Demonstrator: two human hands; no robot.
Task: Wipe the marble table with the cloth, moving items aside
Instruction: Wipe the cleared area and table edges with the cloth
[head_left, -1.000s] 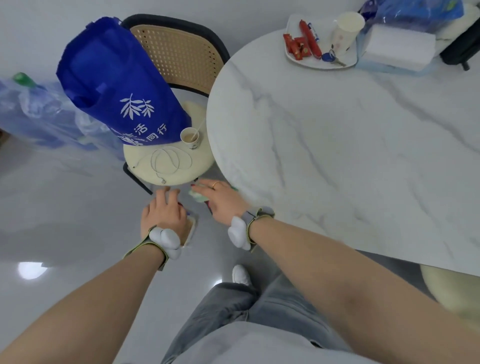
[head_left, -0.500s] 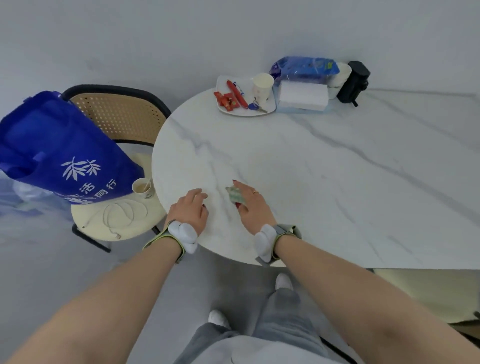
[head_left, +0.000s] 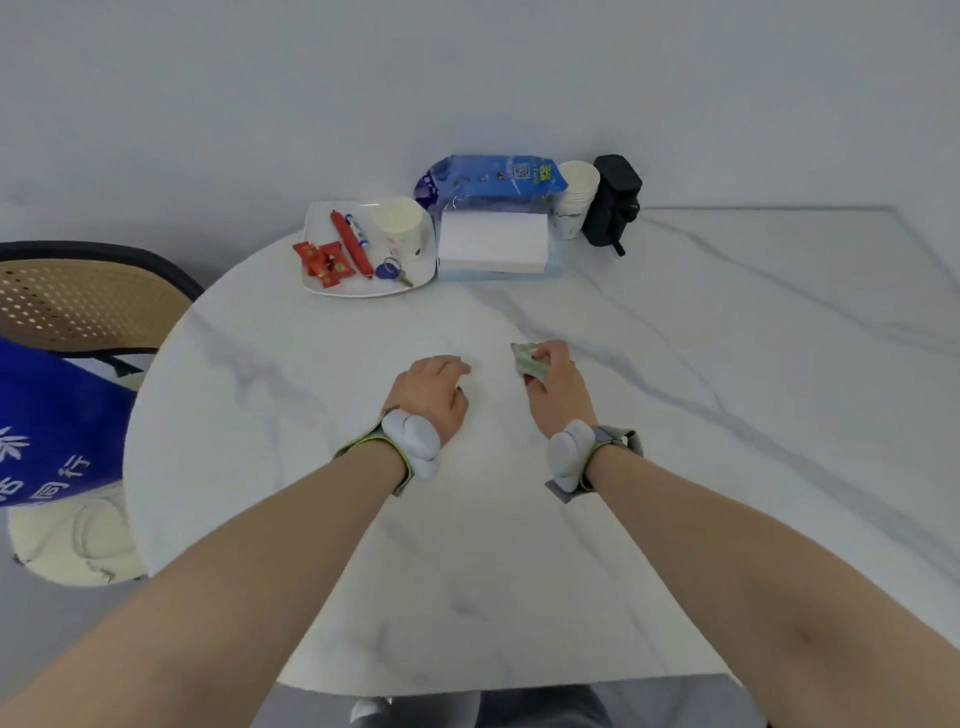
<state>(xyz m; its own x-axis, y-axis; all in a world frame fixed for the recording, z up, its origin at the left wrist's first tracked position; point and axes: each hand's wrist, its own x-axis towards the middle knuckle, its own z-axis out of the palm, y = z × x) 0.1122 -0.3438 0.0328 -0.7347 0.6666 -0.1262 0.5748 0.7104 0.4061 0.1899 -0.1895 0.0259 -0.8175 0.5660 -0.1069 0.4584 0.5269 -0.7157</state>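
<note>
Marble table (head_left: 675, 415) | right hand (head_left: 558, 387) grip pinches cloth (head_left: 527, 358) | left hand (head_left: 431, 395) flat alongside

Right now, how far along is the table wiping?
Early. The right hand grips the green cloth on the marble table; the left hand rests beside it. The white tray and tissue pack at the far edge are not yet moved.

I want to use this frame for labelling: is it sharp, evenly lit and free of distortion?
Head view: light is soft and even, with no hard shadows or glare on the white marble table; wide-angle bending curves the table edge and stretches the forearms; the crumpled green cloth in the right hand looks slightly soft.
</note>
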